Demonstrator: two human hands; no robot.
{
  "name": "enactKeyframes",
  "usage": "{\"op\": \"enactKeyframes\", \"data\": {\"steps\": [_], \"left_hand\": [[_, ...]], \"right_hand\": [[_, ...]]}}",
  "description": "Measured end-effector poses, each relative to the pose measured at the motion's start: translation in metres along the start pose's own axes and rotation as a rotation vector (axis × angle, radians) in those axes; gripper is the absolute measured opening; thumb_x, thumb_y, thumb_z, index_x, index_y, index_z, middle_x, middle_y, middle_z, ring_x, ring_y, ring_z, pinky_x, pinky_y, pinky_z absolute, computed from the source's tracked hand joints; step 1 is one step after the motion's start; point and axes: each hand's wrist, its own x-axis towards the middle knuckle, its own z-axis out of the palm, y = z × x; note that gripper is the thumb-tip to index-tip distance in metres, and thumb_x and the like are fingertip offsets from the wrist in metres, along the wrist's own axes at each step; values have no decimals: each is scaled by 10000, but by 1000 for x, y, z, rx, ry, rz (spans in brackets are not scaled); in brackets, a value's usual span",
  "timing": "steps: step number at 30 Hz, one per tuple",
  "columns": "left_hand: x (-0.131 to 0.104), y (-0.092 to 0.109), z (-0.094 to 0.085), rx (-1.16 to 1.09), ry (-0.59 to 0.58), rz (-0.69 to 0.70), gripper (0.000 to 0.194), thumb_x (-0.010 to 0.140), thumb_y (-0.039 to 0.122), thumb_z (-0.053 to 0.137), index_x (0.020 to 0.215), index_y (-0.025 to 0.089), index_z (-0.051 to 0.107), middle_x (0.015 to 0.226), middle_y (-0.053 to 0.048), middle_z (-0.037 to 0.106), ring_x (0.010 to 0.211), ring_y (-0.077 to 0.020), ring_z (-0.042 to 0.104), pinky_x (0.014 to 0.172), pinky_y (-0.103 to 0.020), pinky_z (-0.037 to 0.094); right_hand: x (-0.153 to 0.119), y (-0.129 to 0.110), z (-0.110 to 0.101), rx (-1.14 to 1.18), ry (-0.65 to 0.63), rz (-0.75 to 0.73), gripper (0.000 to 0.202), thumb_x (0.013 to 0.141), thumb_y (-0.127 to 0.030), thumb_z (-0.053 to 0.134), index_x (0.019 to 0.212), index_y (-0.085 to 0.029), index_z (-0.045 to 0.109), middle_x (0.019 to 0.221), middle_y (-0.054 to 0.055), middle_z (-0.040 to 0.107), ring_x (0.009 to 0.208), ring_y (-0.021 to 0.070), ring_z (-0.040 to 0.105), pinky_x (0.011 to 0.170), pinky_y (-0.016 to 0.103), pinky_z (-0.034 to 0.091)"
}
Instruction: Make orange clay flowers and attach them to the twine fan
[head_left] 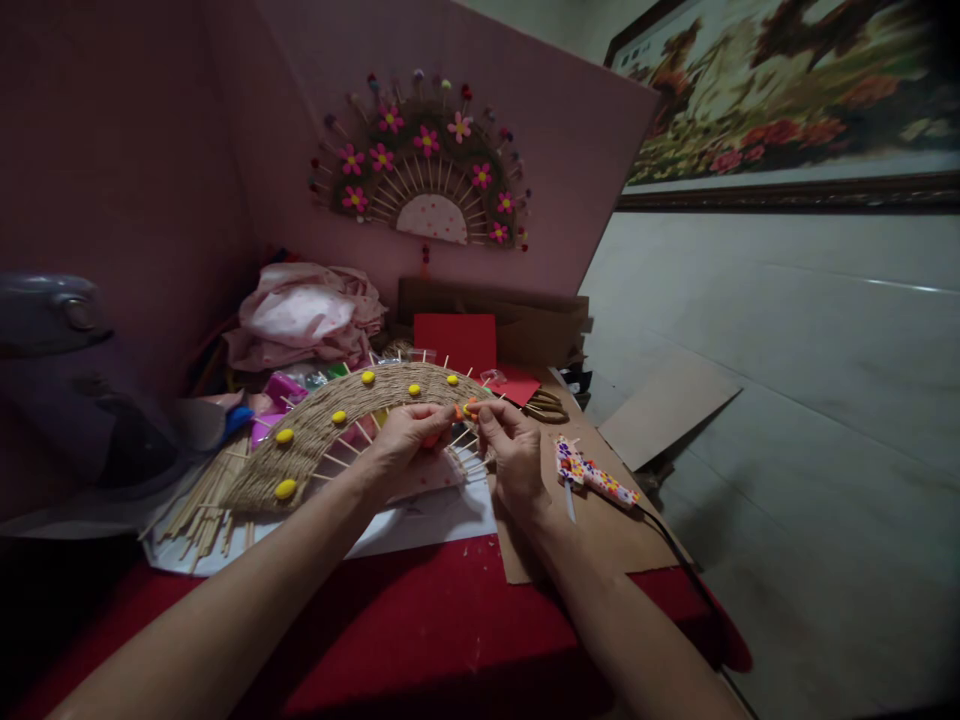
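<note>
A half-round fan (251, 478) wrapped in brown twine lies before me, with thin wooden sticks and several yellow oval pieces (339, 417) on its band. Over its right part my left hand (411, 438) is closed, thumb and finger pinching a small orange piece (459, 412) at a yellow centre (467, 409). Fingertips of my right hand (514, 450) pinch at the other side of that same yellow centre, where more orange shows. More orange shows under the left fingers, partly hidden. The hands cover part of the fan's right end.
A flower-patterned glue gun (592, 475) with a black cord lies on cardboard (622, 520) at right. Loose wooden sticks (206, 500) are at left. Behind are pink cloth (307, 310), red card (454, 340) and scissors (546, 405). A finished flowered fan (427, 140) hangs on the pink board.
</note>
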Motion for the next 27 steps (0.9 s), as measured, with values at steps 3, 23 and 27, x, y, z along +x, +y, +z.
{"op": "enactKeyframes", "data": {"steps": [3,23,27], "left_hand": [[0,0,0,11,-10,33,395,630,430,757,484,147,522,439,40,404,409,-46,293,405,-219,147],[5,-4,-4,16,10,25,370,639,487,739,598,147,600,453,34,463,383,-42,323,381,-197,181],[3,-2,-2,25,9,38,384,632,477,746,543,150,565,436,39,442,384,-42,314,387,-200,177]], "right_hand": [[2,-2,0,281,-19,185,219,774,-399,614,789,-182,640,589,-33,473,490,85,408,446,211,327],[8,-6,-5,578,-145,418,149,720,-314,645,781,-182,613,629,-23,480,517,82,411,407,183,295],[4,-2,-1,447,-120,389,190,723,-348,664,767,-166,633,608,-29,500,479,66,407,404,182,303]]}}
